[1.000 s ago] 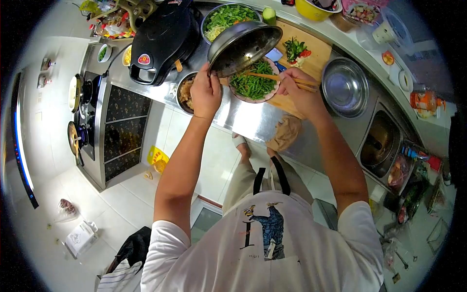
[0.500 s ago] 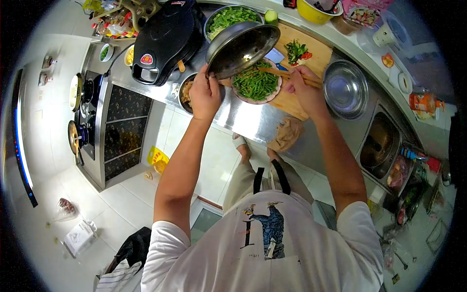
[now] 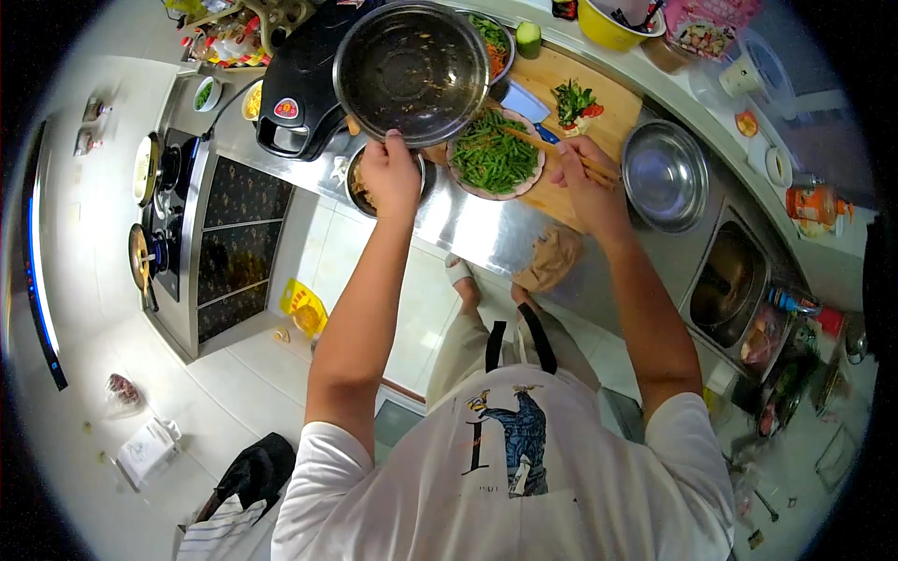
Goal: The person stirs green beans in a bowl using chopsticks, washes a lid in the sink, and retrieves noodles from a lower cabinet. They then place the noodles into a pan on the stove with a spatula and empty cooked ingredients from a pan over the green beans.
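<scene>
My left hand [image 3: 393,173] grips the near rim of a metal bowl [image 3: 412,70], its inside facing up with a few bits of residue stuck in it. In my right hand [image 3: 589,178] is a pair of chopsticks [image 3: 533,140], their tips over the green beans [image 3: 496,154]. Those cut beans fill a plate with a scalloped pink rim [image 3: 536,176], right of the bowl. Beside it a knife [image 3: 524,101] lies on the wooden cutting board [image 3: 613,98], near chopped green and red peppers [image 3: 573,103].
A black electric griddle [image 3: 304,93] stands left. An empty steel basin [image 3: 664,175] sits right, before the sink [image 3: 730,280]. Behind are a bowl of chopped greens [image 3: 488,35] and a cucumber piece [image 3: 528,39]. A crumpled brown cloth [image 3: 550,260] lies at the counter's front edge.
The metal bowl has swung left and levelled from its tilt over the beans, so its inside now faces up. The chopsticks stay in my right hand near the plate.
</scene>
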`<state>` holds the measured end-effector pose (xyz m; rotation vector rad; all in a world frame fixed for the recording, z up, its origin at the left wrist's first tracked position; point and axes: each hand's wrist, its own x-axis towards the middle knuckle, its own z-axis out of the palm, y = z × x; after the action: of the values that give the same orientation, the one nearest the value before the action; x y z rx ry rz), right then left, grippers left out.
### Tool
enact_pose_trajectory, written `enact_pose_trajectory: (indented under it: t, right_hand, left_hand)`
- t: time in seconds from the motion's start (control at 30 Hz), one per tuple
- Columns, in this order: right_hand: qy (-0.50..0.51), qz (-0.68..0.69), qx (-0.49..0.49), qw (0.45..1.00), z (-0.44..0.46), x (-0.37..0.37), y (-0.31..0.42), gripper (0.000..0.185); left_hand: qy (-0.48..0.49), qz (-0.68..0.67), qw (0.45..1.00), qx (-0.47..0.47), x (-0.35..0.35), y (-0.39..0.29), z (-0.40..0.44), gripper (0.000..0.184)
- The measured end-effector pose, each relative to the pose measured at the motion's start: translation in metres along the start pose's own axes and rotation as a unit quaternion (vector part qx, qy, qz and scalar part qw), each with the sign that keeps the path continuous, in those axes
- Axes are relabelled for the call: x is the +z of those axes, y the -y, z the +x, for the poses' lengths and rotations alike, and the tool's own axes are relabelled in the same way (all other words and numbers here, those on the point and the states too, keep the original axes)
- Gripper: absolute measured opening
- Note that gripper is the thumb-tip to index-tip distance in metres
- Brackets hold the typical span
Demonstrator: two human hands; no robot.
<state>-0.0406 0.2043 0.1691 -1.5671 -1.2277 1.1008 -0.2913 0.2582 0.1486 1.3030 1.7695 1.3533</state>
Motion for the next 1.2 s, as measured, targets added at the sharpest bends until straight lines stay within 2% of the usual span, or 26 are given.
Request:
enact_pose_trajectory:
  t: [0.03,0.07,0.13,0.2,0.27,0.4,0.43,0.5,0.63,0.7,0.83,0.9,1.0,1.13,1.2]
  right_hand:
    - [0.003,0.000,-0.001,1.000,0.002,0.001,-0.001,0.019]
    - [0.010,-0.017,-0.020,1.000,0.005,0.003,-0.003,0.019]
    - [0.018,-0.033,-0.041,0.998,0.008,0.007,-0.005,0.019]
    - [0.014,-0.029,-0.047,0.998,0.008,0.013,-0.005,0.019]
    - [0.020,-0.068,-0.049,0.996,0.005,0.012,-0.008,0.019]
    - [0.037,-0.142,-0.037,0.989,-0.002,0.014,-0.033,0.019]
    - [0.041,-0.144,-0.037,0.988,-0.007,0.014,-0.033,0.019]
    - [0.014,-0.054,0.019,0.998,-0.016,0.012,-0.027,0.019]
    - [0.047,-0.075,0.027,0.996,-0.016,0.010,-0.023,0.019]
    - [0.072,-0.120,-0.079,0.987,-0.015,0.016,-0.031,0.021]
    - [0.062,-0.137,-0.076,0.986,-0.014,0.014,-0.033,0.023]
    - [0.049,-0.067,-0.004,0.997,-0.013,0.008,-0.024,0.024]
    - [0.042,-0.087,0.040,0.995,-0.007,0.002,-0.002,0.022]
    - [0.036,-0.081,0.021,0.996,0.010,0.014,0.018,0.019]
    - [0.060,-0.005,-0.004,0.998,0.026,0.025,0.010,0.017]
  left_hand:
    - [0.010,-0.109,0.991,-0.084,-0.003,0.000,0.002,0.021]
    - [0.007,-0.107,0.991,-0.085,-0.006,0.000,0.002,0.021]
    - [-0.013,-0.245,0.960,-0.133,-0.012,-0.002,0.004,0.019]
    - [-0.028,-0.195,0.968,-0.157,-0.021,-0.002,0.001,0.018]
    - [-0.014,-0.242,0.952,-0.186,-0.028,0.001,-0.002,0.017]
    - [0.000,-0.243,0.951,-0.189,-0.038,0.001,-0.008,0.017]
    - [-0.002,-0.255,0.949,-0.185,-0.039,0.001,-0.010,0.017]
    - [-0.008,-0.270,0.945,-0.183,-0.041,0.001,-0.011,0.017]
    - [-0.001,-0.258,0.945,-0.200,-0.045,0.003,-0.012,0.017]
    - [0.005,-0.253,0.945,-0.205,-0.045,0.004,-0.012,0.018]
    - [0.000,-0.279,0.941,-0.190,-0.045,0.005,-0.012,0.018]
    - [-0.004,-0.278,0.942,-0.190,-0.045,0.006,-0.012,0.019]
    - [-0.008,-0.266,0.943,-0.199,-0.047,0.005,-0.011,0.020]
    - [-0.006,-0.270,0.944,-0.192,-0.047,0.003,-0.011,0.021]
    - [0.000,-0.267,0.945,-0.188,-0.048,0.004,-0.011,0.022]
